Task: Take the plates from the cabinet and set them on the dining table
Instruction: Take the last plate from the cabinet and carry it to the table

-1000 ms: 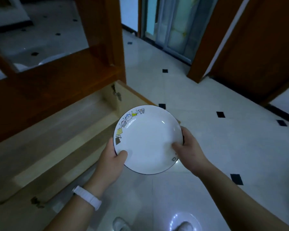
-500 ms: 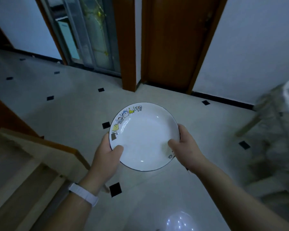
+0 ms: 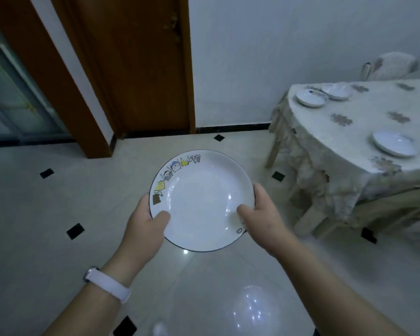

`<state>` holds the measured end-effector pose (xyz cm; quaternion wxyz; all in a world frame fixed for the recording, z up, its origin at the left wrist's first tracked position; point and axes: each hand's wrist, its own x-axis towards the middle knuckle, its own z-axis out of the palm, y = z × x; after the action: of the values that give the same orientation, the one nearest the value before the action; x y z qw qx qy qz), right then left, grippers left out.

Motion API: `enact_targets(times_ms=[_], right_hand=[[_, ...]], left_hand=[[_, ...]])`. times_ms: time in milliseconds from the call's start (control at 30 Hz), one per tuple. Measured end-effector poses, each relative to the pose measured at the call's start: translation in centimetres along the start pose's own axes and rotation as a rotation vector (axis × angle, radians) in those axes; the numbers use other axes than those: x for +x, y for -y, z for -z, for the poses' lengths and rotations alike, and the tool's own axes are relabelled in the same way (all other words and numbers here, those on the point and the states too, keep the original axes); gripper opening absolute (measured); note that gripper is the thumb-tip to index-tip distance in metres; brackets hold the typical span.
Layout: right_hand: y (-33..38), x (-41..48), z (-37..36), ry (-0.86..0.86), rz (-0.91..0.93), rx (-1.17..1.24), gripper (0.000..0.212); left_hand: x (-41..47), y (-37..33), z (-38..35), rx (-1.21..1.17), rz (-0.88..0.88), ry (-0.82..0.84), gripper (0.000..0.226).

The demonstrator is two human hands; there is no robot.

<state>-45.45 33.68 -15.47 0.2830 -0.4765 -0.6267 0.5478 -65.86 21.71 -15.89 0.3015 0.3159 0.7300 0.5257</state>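
A round white ceramic plate with a thin dark rim and small cartoon figures along its far-left edge (image 3: 201,200) is carried at mid-height above the pale tiled floor with black diamond insets (image 3: 34,214). It is well apart from the dining surface, a table draped in a cream patterned cloth (image 3: 337,146), which stands ahead and to the right.

Left hand (image 3: 144,229): grip closed on the plate's near-left rim, thumb on top, the other digits hidden beneath. Right hand (image 3: 262,219): grip closed on the near-right rim, thumb lying over the inner slope. The plate sits close to level, tilted slightly toward the wearer.

Three white plates already rest on the surface: two touching or overlapping near the far-left corner (image 3: 312,97) and (image 3: 337,91), and one near the near edge (image 3: 394,144).

Risks, as judged:
- The glossy floor reflects light strongly; a slip underfoot would likely drop the plate onto hard tile.
- Both holds sit on the near half of the rim, so a jolt could tip the far edge down.
- The cloth hangs loose over the near-left corner; catching it could drag the set plates.
- The lighting is dim, making the surface's edge harder to judge at set-down.
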Motion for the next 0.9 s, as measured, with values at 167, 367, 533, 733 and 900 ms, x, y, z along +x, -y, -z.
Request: enact_targets(times_ms=[167,367,533,733,900], right_hand=[[-0.7,3.0,1.9,-0.126,-0.06,-0.011,0.047],[0.5,10.2,2.8,-0.252,-0.075,-0.026,0.043],[2.2,16.3,2.4,-0.37,-0.09,0.01,0.046],[4.2,21.7,2.3,-0.49,-0.115,-0.008,0.047],[4.6,23.2,3.4,-0.594,-0.118,0.019,0.044]], left_hand=[[5.9,-1.1,-3.4,0.009,-0.046,0.137,0.038],[15.6,-2.6,-6.6,0.002,-0.082,0.292,0.034],[24.0,-4.9,-8.4,-0.018,-0.103,0.398,0.041],[32.0,-6.9,-10.8,-0.067,-0.135,0.524,0.04],[35.2,-7.5,-13.9,-0.11,-0.158,0.634,0.041]])
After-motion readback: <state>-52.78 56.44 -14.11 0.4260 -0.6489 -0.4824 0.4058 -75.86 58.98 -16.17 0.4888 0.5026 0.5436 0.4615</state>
